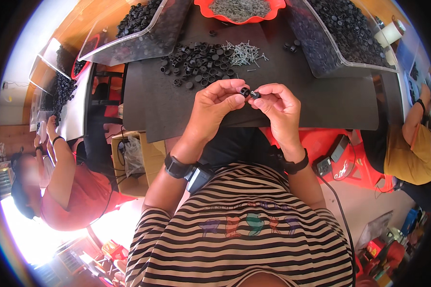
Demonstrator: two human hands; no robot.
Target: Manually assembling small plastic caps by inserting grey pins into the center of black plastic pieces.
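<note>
Over the near edge of the dark table (321, 105), my two hands meet with their fingertips almost touching. My left hand (210, 107) pinches a small round black plastic cap (244, 91) between thumb and fingers. Closed in a pinch too, my right hand (283, 112) holds a second small black part (255, 95), with a bit of silvery metal, seemingly a screw, showing at it. Just beyond my hands lies a loose pile of black caps (196, 62), some hollow side up. Beside it on the right is a heap of silvery screws (246, 53).
Clear plastic bins of black parts stand at far left (115, 58) and far right (340, 71). A red scalloped bowl (206, 10) of screws sits between them. A cardboard box (157, 160) is left of my lap. Co-workers sit on the left (76, 196) and right (414, 155).
</note>
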